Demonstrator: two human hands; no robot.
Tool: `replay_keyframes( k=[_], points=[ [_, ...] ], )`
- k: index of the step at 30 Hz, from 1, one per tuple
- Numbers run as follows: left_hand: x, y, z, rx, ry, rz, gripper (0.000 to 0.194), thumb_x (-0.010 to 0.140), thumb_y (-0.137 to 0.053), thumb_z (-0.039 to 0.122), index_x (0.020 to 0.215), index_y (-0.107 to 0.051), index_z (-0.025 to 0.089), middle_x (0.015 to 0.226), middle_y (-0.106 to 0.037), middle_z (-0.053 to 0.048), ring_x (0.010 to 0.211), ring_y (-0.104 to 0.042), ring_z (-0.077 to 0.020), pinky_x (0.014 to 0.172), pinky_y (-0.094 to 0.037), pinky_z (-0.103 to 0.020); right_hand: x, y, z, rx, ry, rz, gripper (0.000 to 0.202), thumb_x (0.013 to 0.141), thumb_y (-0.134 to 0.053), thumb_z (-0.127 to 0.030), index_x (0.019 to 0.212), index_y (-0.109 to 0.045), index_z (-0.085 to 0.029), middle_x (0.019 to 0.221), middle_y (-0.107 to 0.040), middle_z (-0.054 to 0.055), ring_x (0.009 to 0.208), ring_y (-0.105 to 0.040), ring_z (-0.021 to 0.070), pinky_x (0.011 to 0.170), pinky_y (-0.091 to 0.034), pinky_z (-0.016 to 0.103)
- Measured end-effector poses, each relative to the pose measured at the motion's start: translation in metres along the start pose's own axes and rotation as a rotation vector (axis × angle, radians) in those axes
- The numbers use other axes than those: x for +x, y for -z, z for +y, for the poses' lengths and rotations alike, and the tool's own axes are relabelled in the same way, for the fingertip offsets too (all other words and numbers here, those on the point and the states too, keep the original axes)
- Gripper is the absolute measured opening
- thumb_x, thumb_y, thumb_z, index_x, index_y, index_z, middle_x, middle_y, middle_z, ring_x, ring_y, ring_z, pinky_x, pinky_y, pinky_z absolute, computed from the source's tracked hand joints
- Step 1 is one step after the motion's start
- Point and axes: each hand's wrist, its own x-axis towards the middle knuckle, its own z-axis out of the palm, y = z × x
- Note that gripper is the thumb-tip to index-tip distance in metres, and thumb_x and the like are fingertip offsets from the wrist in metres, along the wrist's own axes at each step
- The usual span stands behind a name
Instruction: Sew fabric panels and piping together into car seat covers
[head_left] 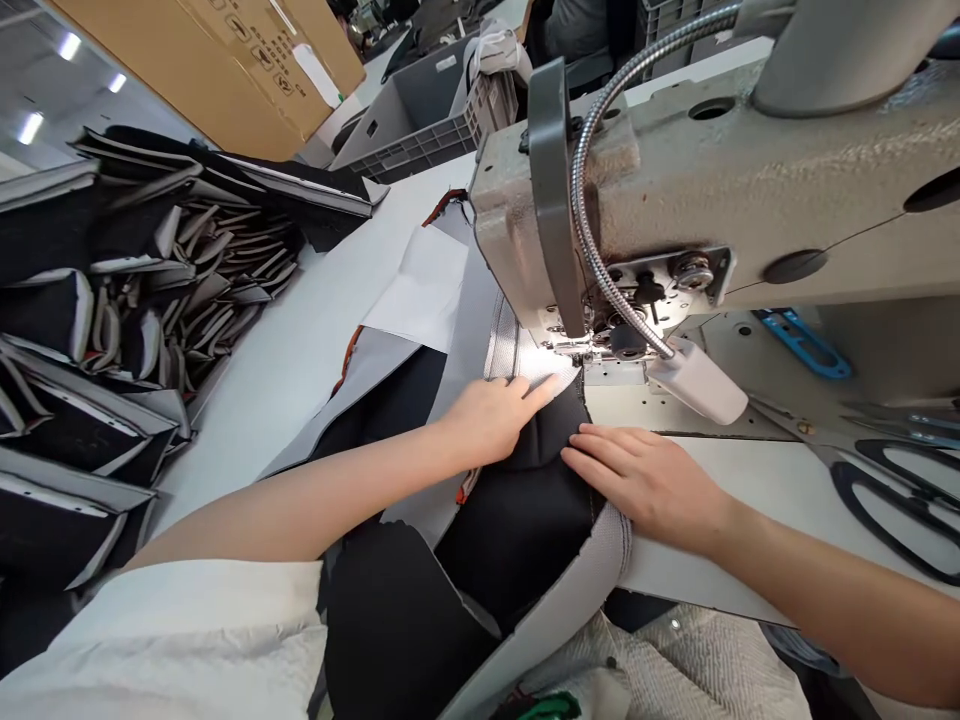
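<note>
A black and light grey fabric piece (525, 530) lies across the table and runs up to the presser foot of a sewing machine (720, 180). My left hand (487, 420) rests on the fabric left of the needle area. Its index finger stretches toward the foot, while the other fingers are bent and partly hidden. On the right edge of the fabric, just below the foot, lies my right hand (652, 485), fingers extended and flat, thumb out of sight. A white sheet (420, 285) covers part of the fabric's far end.
Stacked black and grey fabric pieces (202, 290) fill the left side. Behind stand a cardboard box (217, 70) and a grey crate (427, 130). Black-handled scissors (847, 470) and a blue tool (806, 345) lie to the right. A flexible-necked lamp (697, 380) hangs near the foot.
</note>
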Motion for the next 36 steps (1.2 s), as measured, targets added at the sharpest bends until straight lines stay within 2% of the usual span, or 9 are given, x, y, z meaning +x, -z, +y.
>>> replay_keyframes(
  k=[4, 10, 16, 19, 22, 26, 30, 33, 36],
  points=[
    [0.006, 0.009, -0.013, -0.177, -0.107, -0.081, 0.077, 0.078, -0.039, 0.010, 0.147, -0.016, 0.035, 0.112, -0.064, -0.002, 0.086, -0.063, -0.0208, 0.068, -0.044, -0.027, 0.005, -0.002, 0.006, 0.008, -0.280, -0.008, 0.024, 0.075, -0.049, -0.013, 0.093, -0.064, -0.014, 0.083, -0.060, 0.009, 0.077, -0.052, 0.0214, 0.064, -0.038, 0.033],
    [0.015, 0.023, -0.028, -0.529, -0.245, -0.206, 0.080, 0.071, -0.041, 0.011, 0.146, -0.022, 0.029, 0.120, -0.062, 0.002, 0.093, -0.062, -0.0168, 0.073, -0.044, -0.021, 0.007, -0.002, 0.013, 0.083, -0.377, 0.001, 0.012, 0.076, -0.053, -0.021, 0.076, -0.064, -0.017, 0.074, -0.059, 0.007, 0.078, -0.051, 0.0206, 0.066, -0.036, 0.032],
    [0.016, 0.025, -0.028, -0.612, -0.230, -0.233, 0.079, 0.070, -0.041, 0.012, 0.146, -0.024, 0.027, 0.105, -0.066, 0.002, 0.086, -0.062, -0.0156, 0.068, -0.044, -0.019, 0.003, 0.006, 0.020, 0.245, -0.154, -0.191, 0.035, 0.085, -0.051, -0.033, 0.117, -0.058, -0.021, 0.124, -0.056, 0.009, 0.127, -0.036, 0.0271, 0.099, -0.032, 0.043],
    [0.016, 0.028, -0.026, -0.567, -0.197, -0.269, 0.080, 0.070, -0.042, 0.012, 0.147, -0.023, 0.028, 0.093, -0.067, 0.002, 0.079, -0.062, -0.0157, 0.063, -0.043, -0.019, 0.004, 0.002, 0.015, 0.230, -0.062, -0.246, 0.031, 0.084, -0.053, -0.035, 0.112, -0.062, -0.024, 0.120, -0.059, 0.008, 0.130, -0.032, 0.0305, 0.107, -0.018, 0.057],
    [0.015, 0.031, -0.022, -0.513, -0.178, -0.255, 0.079, 0.070, -0.042, 0.013, 0.146, -0.025, 0.026, 0.098, -0.067, -0.001, 0.083, -0.062, -0.0179, 0.062, -0.042, -0.020, 0.009, -0.006, 0.004, 0.275, -0.007, -0.220, 0.024, 0.082, -0.054, -0.033, 0.102, -0.065, -0.025, 0.101, -0.065, 0.005, 0.113, -0.048, 0.0254, 0.110, -0.018, 0.055],
    [0.013, 0.031, -0.013, -0.403, -0.152, -0.201, 0.077, 0.071, -0.042, 0.015, 0.146, -0.025, 0.024, 0.111, -0.064, -0.006, 0.092, -0.062, -0.0224, 0.062, -0.043, -0.023, 0.012, -0.007, -0.003, 0.303, -0.002, -0.135, 0.021, 0.085, -0.045, -0.017, 0.075, -0.062, -0.023, 0.078, -0.064, 0.002, 0.078, -0.056, 0.0156, 0.079, -0.048, 0.029],
    [0.013, 0.028, -0.009, -0.346, -0.147, -0.201, 0.076, 0.073, -0.042, 0.016, 0.147, -0.022, 0.024, 0.111, -0.064, -0.008, 0.094, -0.062, -0.0240, 0.063, -0.044, -0.025, 0.002, 0.009, 0.009, 0.075, -0.034, -0.037, 0.024, 0.084, -0.045, -0.017, 0.062, -0.054, -0.020, 0.059, -0.053, 0.001, 0.056, -0.049, 0.0146, 0.053, -0.041, 0.028],
    [0.017, 0.026, -0.010, -0.392, -0.199, -0.208, 0.074, 0.074, -0.043, 0.017, 0.146, -0.025, 0.022, 0.120, -0.061, -0.008, 0.101, -0.060, -0.0234, 0.071, -0.046, -0.026, -0.002, 0.015, 0.013, -0.002, -0.088, 0.047, 0.018, 0.083, -0.045, -0.016, 0.085, -0.063, -0.016, 0.082, -0.064, 0.009, 0.084, -0.059, 0.0212, 0.072, -0.048, 0.033],
    [0.022, 0.028, -0.009, -0.456, -0.225, -0.237, 0.071, 0.074, -0.043, 0.016, 0.144, -0.029, 0.019, 0.129, -0.056, -0.007, 0.106, -0.059, -0.0216, 0.075, -0.046, -0.024, -0.001, 0.010, 0.009, 0.049, 0.077, 0.006, 0.035, 0.086, -0.039, -0.008, 0.116, -0.058, -0.010, 0.115, -0.062, 0.014, 0.114, -0.053, 0.0245, 0.093, -0.046, 0.039]
  ],
)
